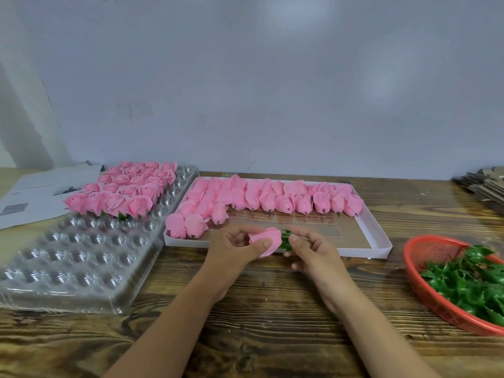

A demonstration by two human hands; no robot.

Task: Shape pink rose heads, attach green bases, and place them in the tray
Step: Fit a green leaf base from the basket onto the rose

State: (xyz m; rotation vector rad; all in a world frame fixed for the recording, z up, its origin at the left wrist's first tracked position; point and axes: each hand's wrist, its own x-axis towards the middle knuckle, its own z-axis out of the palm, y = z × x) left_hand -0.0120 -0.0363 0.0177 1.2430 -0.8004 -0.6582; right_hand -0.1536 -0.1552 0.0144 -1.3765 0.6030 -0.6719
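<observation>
My left hand (234, 251) grips a pink rose head (266, 240) above the wooden table, thumb across its petals. My right hand (311, 251) pinches a green base (285, 240) against the right end of that rose head. A clear plastic tray (81, 257) with round cells lies at the left; finished pink roses (128, 190) fill its far rows. A white box (376, 236) behind my hands holds several closed pink rose heads (261, 199) with short stems.
A red basket (425, 279) of green bases (474, 282) stands at the right edge. Papers (41, 192) lie at the far left and a stack of cardboard (482, 184) at the far right. A grey wall rises behind the table.
</observation>
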